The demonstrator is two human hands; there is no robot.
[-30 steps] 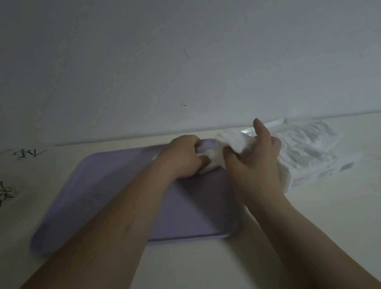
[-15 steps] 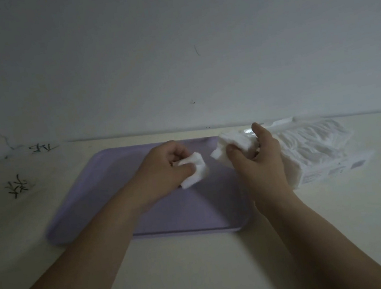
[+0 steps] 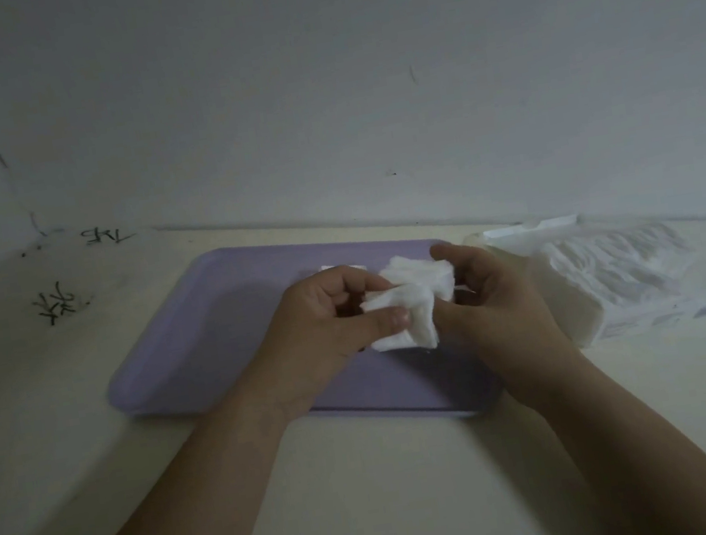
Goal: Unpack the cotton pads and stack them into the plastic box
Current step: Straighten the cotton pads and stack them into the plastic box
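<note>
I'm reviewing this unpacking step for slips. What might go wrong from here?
The cotton pads, pinched between the left hand and right hand, are fanned unevenly; loose ones may drop onto the purple tray. The opened pack lies close by the right hand, so a nudge might spill more pads.

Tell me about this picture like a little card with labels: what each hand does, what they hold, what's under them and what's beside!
Left hand: pinches the cotton pads
Right hand: holds the same bunch
Under the hands: purple tray
Beside, on the right: pack of more pads
</note>
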